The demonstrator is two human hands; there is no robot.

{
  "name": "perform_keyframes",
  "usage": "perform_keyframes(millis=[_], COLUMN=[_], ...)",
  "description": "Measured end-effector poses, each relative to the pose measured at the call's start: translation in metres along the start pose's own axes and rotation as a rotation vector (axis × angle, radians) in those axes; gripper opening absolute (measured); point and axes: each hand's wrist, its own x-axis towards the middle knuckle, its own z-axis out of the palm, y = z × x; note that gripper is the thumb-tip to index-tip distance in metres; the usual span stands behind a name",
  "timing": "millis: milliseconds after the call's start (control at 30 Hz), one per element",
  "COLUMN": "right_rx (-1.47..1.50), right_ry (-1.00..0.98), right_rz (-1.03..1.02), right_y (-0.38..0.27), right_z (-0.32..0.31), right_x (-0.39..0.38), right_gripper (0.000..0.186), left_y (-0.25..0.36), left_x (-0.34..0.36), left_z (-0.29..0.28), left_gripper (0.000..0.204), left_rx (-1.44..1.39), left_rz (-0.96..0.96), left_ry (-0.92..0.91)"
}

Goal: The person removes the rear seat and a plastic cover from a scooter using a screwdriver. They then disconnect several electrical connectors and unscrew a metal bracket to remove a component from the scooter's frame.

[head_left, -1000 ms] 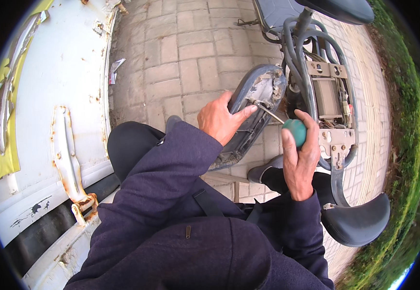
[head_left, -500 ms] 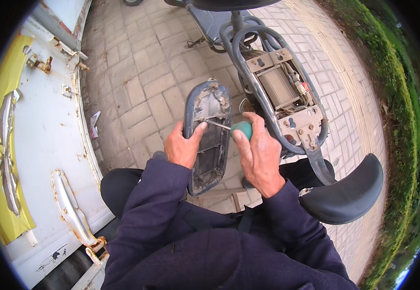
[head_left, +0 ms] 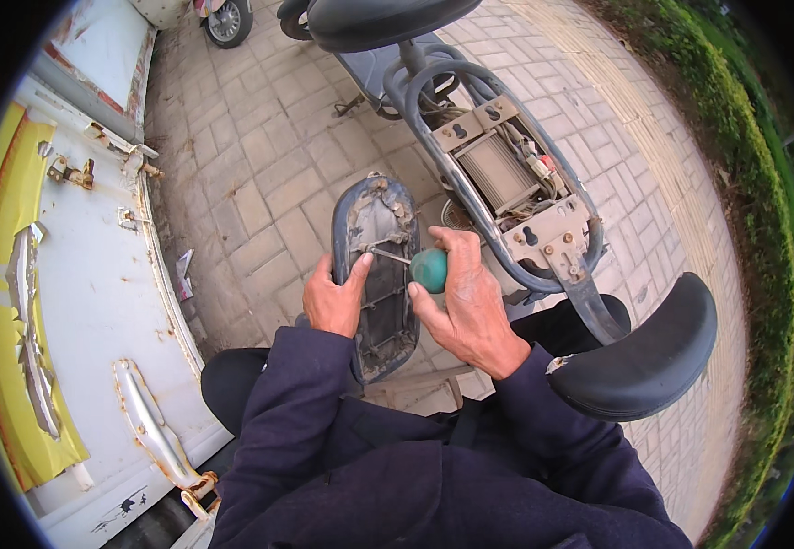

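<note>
Skid risk, close quarters

Dark seat shell [head_left: 394,316], hollow side up, left of and nearer than the tubular frame [head_left: 557,222]. Green-handled driver [head_left: 429,271] slants into it, fingers of the right hand [head_left: 472,313] clamped round the handle. Fingers of the left hand [head_left: 331,304] clamp the left rim, thumb [head_left: 359,271] beside the tip: a skid on grime could jab it.

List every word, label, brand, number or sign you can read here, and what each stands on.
No text can be read.
Scrap on the paving: any print is too small to read.
Dark marks on the white panel: no legible letters.
Green-handled tool: no lettering visible.
</note>
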Motion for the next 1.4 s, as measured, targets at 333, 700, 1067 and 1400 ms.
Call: perform_keyframes(millis=[333, 700, 1067, 1400], right_rx=[-0.007, -0.078, -0.087, -0.252], right_ry=[0.018, -0.058, -0.150, -0.250], right_rz=[0.027, 0.065, 0.228, 0.080], right_y=[0.002, 0.010, 0.011, 0.017], right_z=[0.000, 0.005, 0.000, -0.003], right_x=[0.001, 0.002, 0.004, 0.006], right_gripper=[0.053, 0.057, 0.059, 0.070], left_y=[-0.005, -0.005, -0.007, -0.007], left_x=[0.001, 0.002, 0.001, 0.000], left_z=[0.004, 0.006, 0.007, 0.007], left_gripper=[0.057, 0.061, 0.061, 0.062], left_rx=[-0.005, 0.009, 0.008, -0.030], left_rz=[0.035, 0.011, -0.008, -0.014], left_ry=[0.023, 0.023, 0.003, -0.034])
